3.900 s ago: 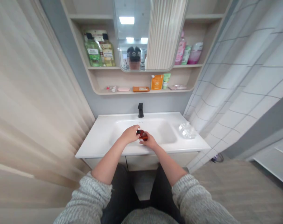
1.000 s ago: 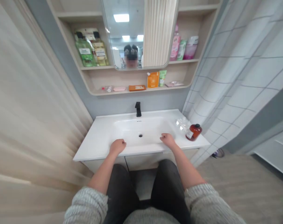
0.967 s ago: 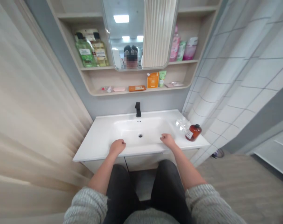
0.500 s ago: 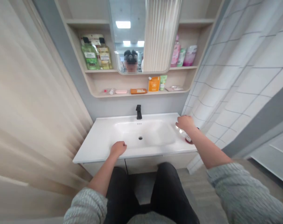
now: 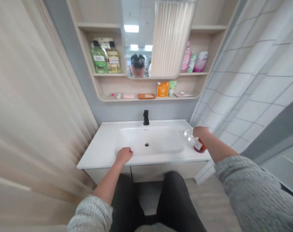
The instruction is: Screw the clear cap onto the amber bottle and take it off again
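My left hand (image 5: pixel 124 154) rests on the front rim of the white sink (image 5: pixel 105 138), its fingers curled in and nothing seen in them. At the basin's right side, my right hand (image 5: pixel 200 131) is closed, just above a bottle of red-amber liquid (image 5: pixel 199 145) with a white label. The hand and wrist cover the bottle's top, so I cannot tell whether the fingers grip it. Just left of the bottle are small clear, shiny objects (image 5: pixel 190 138), too blurred to name. The black faucet (image 5: pixel 146 117) stands behind the drain (image 5: pixel 146 145).
Above the sink, a shelf unit (image 5: pixel 88 75) surrounds a mirror (image 5: pixel 139 38). Green (image 5: pixel 99 58) and yellow bottles (image 5: pixel 113 58) stand at left, pink bottles (image 5: pixel 186 58) at right. Below are an orange pouch (image 5: pixel 162 89) and a green tube (image 5: pixel 171 88). Curtains (image 5: pixel 40 96) hang at both sides.
My right hand has moved right and slightly down, from beside the clear objects to over the bottle. More of the bottle's label now shows. My left hand has stayed on the rim.
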The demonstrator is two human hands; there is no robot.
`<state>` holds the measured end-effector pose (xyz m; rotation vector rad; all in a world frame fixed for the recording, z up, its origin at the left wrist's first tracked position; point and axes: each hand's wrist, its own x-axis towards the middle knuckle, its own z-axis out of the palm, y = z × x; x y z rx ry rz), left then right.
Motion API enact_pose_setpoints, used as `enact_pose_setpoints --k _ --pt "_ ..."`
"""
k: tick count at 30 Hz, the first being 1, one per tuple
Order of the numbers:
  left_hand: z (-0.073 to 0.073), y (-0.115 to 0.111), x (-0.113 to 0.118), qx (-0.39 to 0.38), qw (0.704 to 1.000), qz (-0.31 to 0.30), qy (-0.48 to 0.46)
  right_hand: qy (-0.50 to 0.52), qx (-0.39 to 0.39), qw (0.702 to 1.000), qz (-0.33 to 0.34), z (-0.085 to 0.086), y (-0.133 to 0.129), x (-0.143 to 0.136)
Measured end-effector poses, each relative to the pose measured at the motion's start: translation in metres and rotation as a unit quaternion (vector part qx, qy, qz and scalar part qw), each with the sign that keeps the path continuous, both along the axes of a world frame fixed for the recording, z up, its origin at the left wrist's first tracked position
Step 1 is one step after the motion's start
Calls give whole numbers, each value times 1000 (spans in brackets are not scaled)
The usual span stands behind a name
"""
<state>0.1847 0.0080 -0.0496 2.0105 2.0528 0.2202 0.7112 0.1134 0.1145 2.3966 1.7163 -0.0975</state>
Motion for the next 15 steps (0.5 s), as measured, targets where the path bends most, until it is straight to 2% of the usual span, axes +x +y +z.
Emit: enact_pose_setpoints --k 2,6,15 --pt "0 0 0 -2 1000 -1 -1 -9 -31 999 1 -2 1 1" --pt "0 0 0 -2 1000 0 -1 -8 -40 999 23 -7 3 4" --pt "-1 1 -1 -5 1000 -2 -1 -36 -24 996 81 -5 3 -2"
